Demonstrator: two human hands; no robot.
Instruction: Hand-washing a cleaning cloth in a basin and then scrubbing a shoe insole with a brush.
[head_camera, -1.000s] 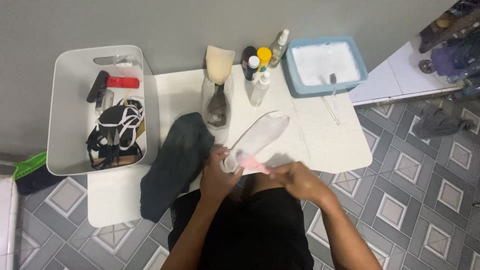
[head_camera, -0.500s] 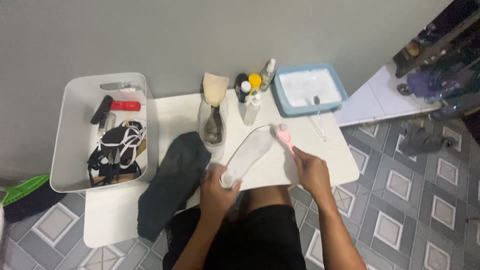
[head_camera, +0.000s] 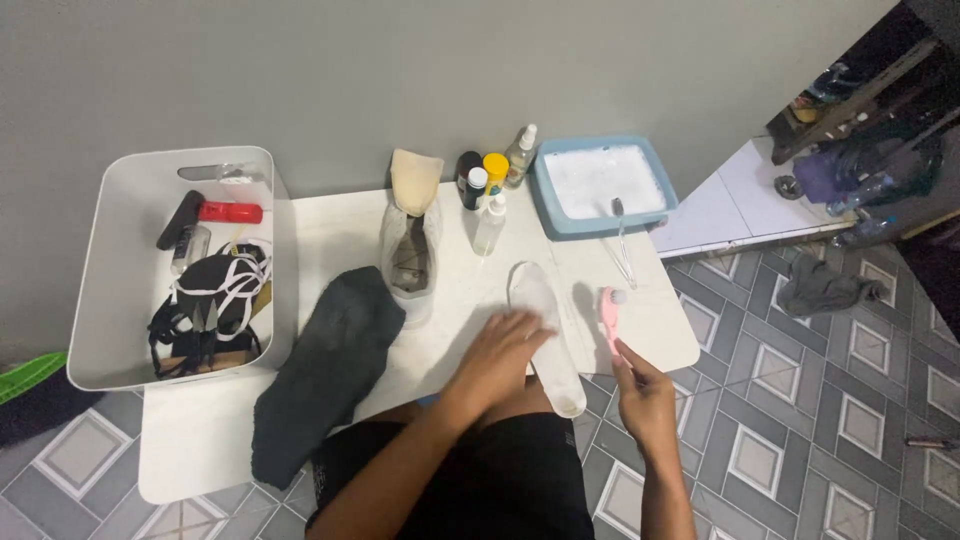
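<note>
A white table (head_camera: 320, 240) carries a white bin (head_camera: 130, 300) at the left edge, a dark grey cloth (head_camera: 320, 375) and a blue tray (head_camera: 605, 185) at the far right corner. Near the front edge lies a white insole (head_camera: 540, 300), pinned flat under the spread left hand (head_camera: 505, 350). Just beside it, the right hand (head_camera: 640, 390) is closed around a small pink brush (head_camera: 608, 315), bristles up.

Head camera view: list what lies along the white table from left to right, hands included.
White bin → dark grey cloth → clear shoe with tan insert → left hand pressing on white insole → pink brush held in right hand.
</note>
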